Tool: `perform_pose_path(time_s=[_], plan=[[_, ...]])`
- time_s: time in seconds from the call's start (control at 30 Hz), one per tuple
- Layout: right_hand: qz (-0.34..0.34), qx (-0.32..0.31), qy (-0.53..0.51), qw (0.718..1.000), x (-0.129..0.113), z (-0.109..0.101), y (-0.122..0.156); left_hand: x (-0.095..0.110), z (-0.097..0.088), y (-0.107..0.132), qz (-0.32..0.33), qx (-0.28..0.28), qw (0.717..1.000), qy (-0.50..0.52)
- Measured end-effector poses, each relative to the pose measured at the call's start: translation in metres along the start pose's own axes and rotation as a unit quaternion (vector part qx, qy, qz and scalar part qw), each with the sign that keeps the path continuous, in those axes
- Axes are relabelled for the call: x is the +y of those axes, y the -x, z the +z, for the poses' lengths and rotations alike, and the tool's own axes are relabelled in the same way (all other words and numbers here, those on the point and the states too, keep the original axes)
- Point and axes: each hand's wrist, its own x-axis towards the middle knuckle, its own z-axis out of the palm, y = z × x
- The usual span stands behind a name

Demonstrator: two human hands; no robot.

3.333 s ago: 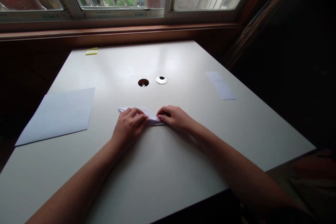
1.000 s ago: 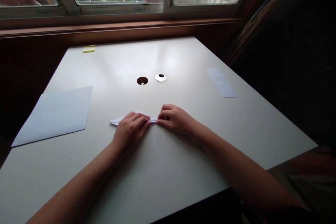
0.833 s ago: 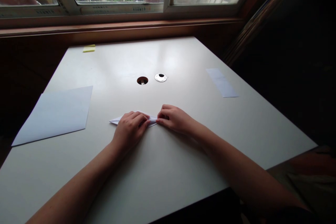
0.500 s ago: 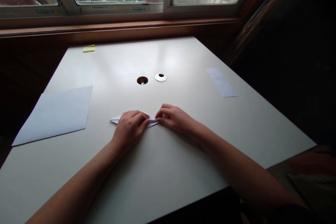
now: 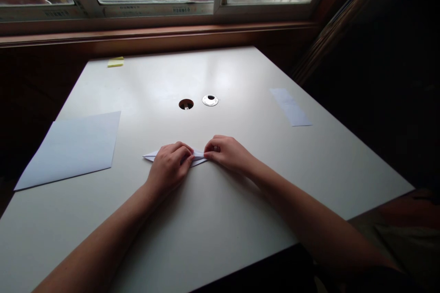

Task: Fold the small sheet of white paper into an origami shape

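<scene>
A small folded white paper lies flat on the white table, with a pointed tip sticking out to the left. My left hand lies on top of it, fingers curled and pressing it down. My right hand pinches the paper's right end between thumb and fingers. Most of the folded paper is hidden under both hands.
A flat white sheet lies at the left edge. A narrow paper strip lies at the right. A cable hole and its round cap sit mid-table. A yellow sticky pad is at the far left corner, below a window.
The folded paper has been flattened and its tip now points further left than 3.3 s ago. Over the last second both hands stay on it with only small finger shifts.
</scene>
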Motion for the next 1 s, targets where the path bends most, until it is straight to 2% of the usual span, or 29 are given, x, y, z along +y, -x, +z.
perform_pose_path(time_s=[0.37, 0.7, 1.0], plan=[[0.012, -0.022, -0.020, 0.999, 0.000, -0.013, 0.002, -0.003, 0.001, 0.000, 0.008, -0.005, 1.000, 0.012], [-0.012, -0.015, -0.019, 1.000, 0.005, -0.004, 0.001, 0.000, 0.000, 0.000, 0.015, 0.000, 1.000, -0.003], [-0.016, -0.022, -0.012, 1.000, 0.006, -0.004, 0.000, 0.006, -0.002, 0.000, 0.043, 0.002, 0.997, -0.067]])
